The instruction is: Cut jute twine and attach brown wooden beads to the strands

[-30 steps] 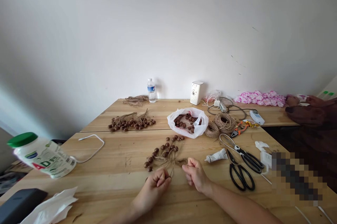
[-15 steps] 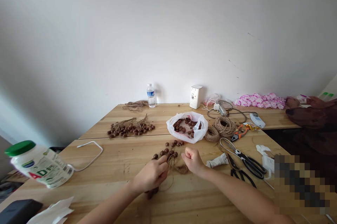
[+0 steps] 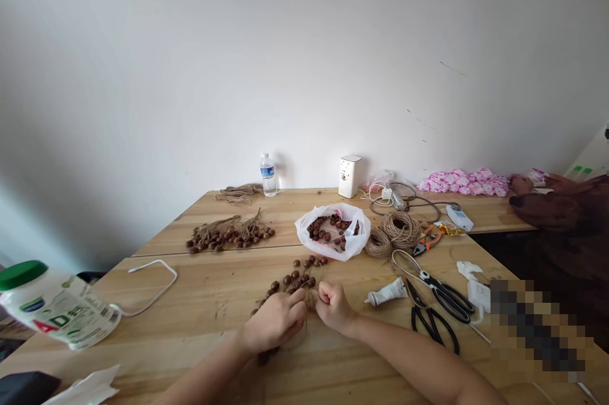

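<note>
My left hand (image 3: pixel 280 321) is closed, its fingers pinched on thin brown twine (image 3: pixel 311 298) at the table's front middle. My right hand (image 3: pixel 335 308), curled into a fist, grips the same twine just to the right, so the two hands nearly touch. Round brown beads (image 3: pixel 295 275), which look like wood or nuts, lie behind and around my left hand; it partly hides some of them. Behind the hands sits a white plastic bag (image 3: pixel 304 227) with more brown beads inside. The exact form of the twine between my fingers is too small to make out.
Bundles of corded beads (image 3: pixel 228 237) lie back left. Twine rolls (image 3: pixel 401 229), orange-handled pliers (image 3: pixel 428 241), scissors (image 3: pixel 445 294), black-handled shears (image 3: pixel 431 322) and a white tube (image 3: pixel 387 292) lie to the right. A green-capped bottle (image 3: pixel 61 310) stands left. Another person's arm (image 3: pixel 547 211) shows far right.
My right hand has moved left and slightly down, closing up to my left hand. The twine loop seen between them is now mostly covered. The view has shifted slightly.
</note>
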A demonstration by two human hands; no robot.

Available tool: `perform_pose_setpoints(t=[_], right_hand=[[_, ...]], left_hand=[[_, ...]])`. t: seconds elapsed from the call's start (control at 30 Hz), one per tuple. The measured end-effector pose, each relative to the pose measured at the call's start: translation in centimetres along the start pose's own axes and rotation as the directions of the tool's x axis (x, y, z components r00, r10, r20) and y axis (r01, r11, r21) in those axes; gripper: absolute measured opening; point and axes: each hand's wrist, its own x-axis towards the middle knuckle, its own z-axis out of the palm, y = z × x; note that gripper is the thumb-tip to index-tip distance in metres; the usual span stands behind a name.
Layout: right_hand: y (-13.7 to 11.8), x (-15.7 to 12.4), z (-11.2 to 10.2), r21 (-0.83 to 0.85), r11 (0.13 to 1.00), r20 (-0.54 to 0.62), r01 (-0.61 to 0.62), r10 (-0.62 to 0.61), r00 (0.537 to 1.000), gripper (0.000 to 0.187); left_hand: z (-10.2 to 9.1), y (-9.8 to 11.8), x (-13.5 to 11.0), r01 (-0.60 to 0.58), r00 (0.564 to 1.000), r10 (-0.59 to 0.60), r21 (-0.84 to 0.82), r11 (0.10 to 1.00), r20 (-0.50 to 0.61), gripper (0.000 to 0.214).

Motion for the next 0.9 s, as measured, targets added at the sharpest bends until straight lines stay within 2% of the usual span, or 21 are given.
perform_pose_setpoints(t=[0.4, 0.9], right_hand=[[-0.29, 0.27, -0.12, 0.044, 0.998, -0.033, -0.044, 0.045, 0.998, 0.042], [0.25, 0.50, -0.05, 0.044, 0.998, -0.069, -0.041, 0.044, 0.997, 0.041]], left_hand=[[0.17, -0.33, -0.48, 0.109, 0.991, -0.115, -0.093, 0.990, -0.067, 0.016], [0.23, -0.55, -0.75, 0.149, 0.978, -0.175, -0.208, 0.967, -0.112, 0.016]])
